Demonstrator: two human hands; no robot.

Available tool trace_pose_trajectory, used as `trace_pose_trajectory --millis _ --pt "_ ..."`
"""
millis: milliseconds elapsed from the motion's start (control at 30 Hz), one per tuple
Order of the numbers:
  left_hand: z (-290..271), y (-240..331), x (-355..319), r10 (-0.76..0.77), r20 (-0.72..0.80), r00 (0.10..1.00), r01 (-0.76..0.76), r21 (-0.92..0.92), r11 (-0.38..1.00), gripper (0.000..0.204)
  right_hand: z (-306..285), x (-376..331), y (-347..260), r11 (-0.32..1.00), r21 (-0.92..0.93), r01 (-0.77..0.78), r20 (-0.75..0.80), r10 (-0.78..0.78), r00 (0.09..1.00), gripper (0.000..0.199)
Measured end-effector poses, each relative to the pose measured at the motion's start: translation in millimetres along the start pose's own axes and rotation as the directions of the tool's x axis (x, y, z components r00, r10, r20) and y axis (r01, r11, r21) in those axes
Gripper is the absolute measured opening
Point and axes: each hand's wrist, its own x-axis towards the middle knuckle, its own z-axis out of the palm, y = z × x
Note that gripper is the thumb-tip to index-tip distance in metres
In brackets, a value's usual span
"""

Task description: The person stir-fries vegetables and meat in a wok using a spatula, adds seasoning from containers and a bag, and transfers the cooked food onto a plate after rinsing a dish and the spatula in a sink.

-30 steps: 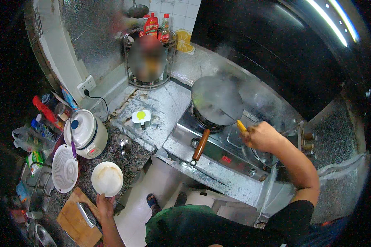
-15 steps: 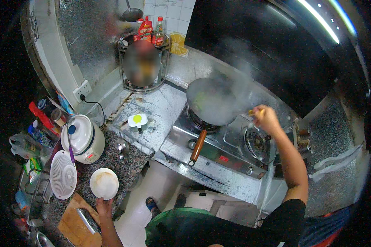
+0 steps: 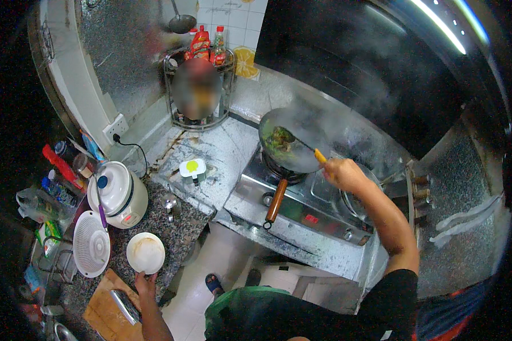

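Steel wok [image 3: 293,142]: on the near-left burner of the stove [image 3: 307,210], steaming, wooden handle twd me, greens inside.
Spatula [image 3: 301,143]: blade in the greens; best kept low, short strokes so nothing spills.
Right hand [image 3: 341,172]: fingers clenched round the yellow grip.
Left hand [image 3: 145,281]: fingers grasping the rim of a white bowl [image 3: 145,253] on the granite surface [image 3: 170,227].
Nearby: rice cooker [image 3: 116,193], white colander [image 3: 91,250], cutting board [image 3: 111,310].
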Motion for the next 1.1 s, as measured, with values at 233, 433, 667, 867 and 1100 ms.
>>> trace_pose_trajectory --millis 233,433,667,867,1100 --pt "-22 -6 18 0.075 0.025 0.997 -0.078 0.201 0.976 0.047 -81 -37 -116 0.973 -0.161 0.164 0.332 -0.103 0.938 0.020" --pt "-30 -9 29 0.036 0.101 0.994 -0.037 0.004 0.999 0.043 -26 -39 -53 0.964 -0.114 -0.241 0.212 0.261 0.942 0.019" --pt "-32 -4 25 0.080 -0.013 0.997 -0.076 0.178 0.981 0.033 -39 -5 44 0.315 0.686 -0.656 0.103 0.851 0.516 0.022" --pt "-33 0 18 0.234 -0.047 0.971 -0.209 0.302 0.930 0.032 61 7 24 0.833 0.348 -0.430 -0.169 0.506 0.846 0.024" --pt "61 -32 -83 0.329 -0.061 0.942 -0.199 0.687 0.699 0.037 128 -29 -79 0.932 0.072 -0.355 0.122 0.345 0.931 0.032"
